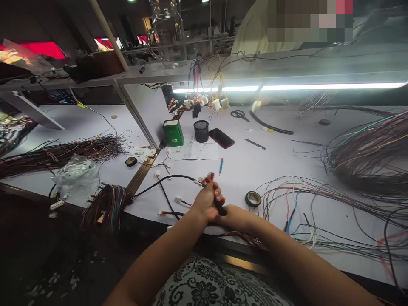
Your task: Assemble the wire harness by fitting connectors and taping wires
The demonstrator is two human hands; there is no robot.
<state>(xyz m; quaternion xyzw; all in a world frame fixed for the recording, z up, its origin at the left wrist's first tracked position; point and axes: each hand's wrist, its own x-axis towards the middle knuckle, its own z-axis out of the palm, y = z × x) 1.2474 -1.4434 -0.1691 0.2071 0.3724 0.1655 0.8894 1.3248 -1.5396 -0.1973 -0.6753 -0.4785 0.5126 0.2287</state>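
Note:
My left hand (205,200) is closed around a wire harness near the table's front edge. Red and white connector ends (209,176) stick out above its fingers. My right hand (228,216) meets it from the right, closed on the dark sleeved part (219,206) of the same harness; its fingertips are partly hidden. Left of the hands, a black sleeved cable (174,176) curves across the white tabletop. White connectors (178,199) on short leads lie near it. A roll of black tape (253,199) rests to the right of my hands.
Behind my hands are a blue pen (221,166), a phone (222,138), a black mesh cup (201,131), a green box (173,132) and scissors (240,115). Large wire bundles (369,157) spread at right, others (106,204) at left. A shelf (204,73) with a lamp crosses above; a person stands beyond.

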